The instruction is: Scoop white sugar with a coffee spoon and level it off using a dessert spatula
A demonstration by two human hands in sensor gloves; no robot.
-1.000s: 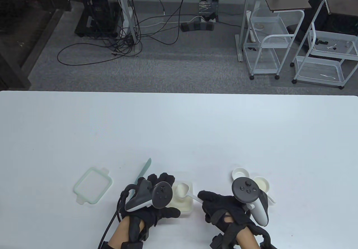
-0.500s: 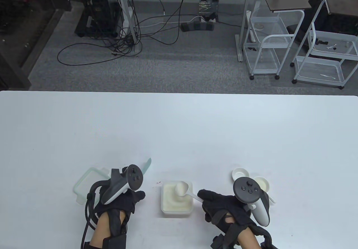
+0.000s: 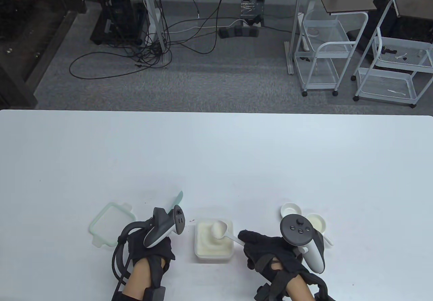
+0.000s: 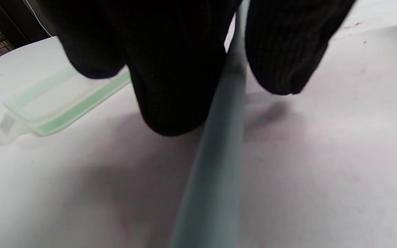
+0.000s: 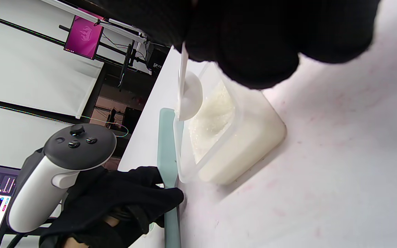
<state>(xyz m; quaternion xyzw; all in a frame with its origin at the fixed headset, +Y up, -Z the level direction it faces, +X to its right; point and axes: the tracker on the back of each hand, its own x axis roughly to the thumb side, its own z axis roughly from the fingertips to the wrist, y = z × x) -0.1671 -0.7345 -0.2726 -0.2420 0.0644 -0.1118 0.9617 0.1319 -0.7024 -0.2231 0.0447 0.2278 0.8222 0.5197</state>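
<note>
So closest to the person, the right hand point(image 3: 267, 252) hasn't budged over the last second: it's pinching the handle of the coffee spoon point(image 3: 221, 230) and holding the heaped bowl of it over the sugar tub point(image 3: 213, 240), same spot as before. The left hand point(image 3: 152, 247) is the one that's been busy. A second ago it was up against the tub, then it swung out left over the lid point(image 3: 110, 225), and now it's come back in a bit and dropped onto the dessert spatula point(image 3: 176, 201), which lies on the table just left of the tub. In the left wrist view the fingers point(image 4: 174, 86) sit on either side of the spatula's handle, so I'd say it's closing on it, but whether it's properly gripped yet, can't tell. Reads to me like the scoop is done and leveling is next, once the spatula gets lifted. Further back right, two little white dishes point(image 3: 306, 216) sit behind the right hand, untouched.
</note>
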